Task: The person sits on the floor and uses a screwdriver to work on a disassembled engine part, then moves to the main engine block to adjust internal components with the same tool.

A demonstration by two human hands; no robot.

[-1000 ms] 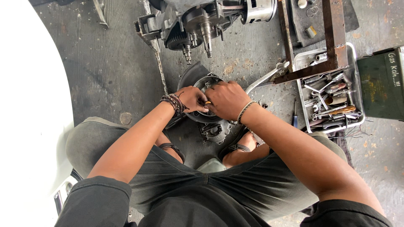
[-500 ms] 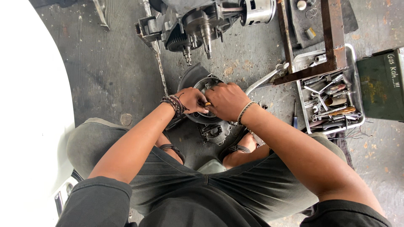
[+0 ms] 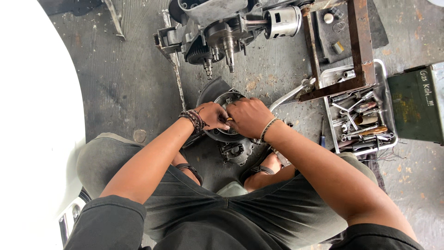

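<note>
Head view looks straight down on you, squatting on the grey, scratched concrete floor [image 3: 125, 83] with both hands brought together over a round, dark metal engine cover [image 3: 221, 99] that lies on the floor between your feet. Your left hand [image 3: 213, 115], with dark beaded bands at the wrist, rests on the near left rim of that cover, its fingers curled onto the metal. Your right hand [image 3: 249, 116], a pale cord bracelet at its wrist, lies over the cover's middle with the knuckles up, touching the left hand at the fingertips (what the fingers pinch there is hidden, apart from a small orange speck between them, so I cannot tell if they grip anything). Just below the cover, touching its near edge, sits a smaller dark cast metal part [image 3: 237, 152].

Toward the floor's far edge lies a stripped grey engine block with gears and shafts [image 3: 217, 32], a shiny ribbed piston [image 3: 282, 21] sticking out of its right side. A rusty brown steel angle frame [image 3: 358, 51] lies to the right of it, its lower bar crossing a silver metal tray of spanners and screwdrivers [image 3: 386, 99]. A dark green metal box [image 3: 414, 109] sits at the right edge, just beside the tray. A long chrome lever [image 3: 289, 95] runs from the frame toward your right hand.
</note>
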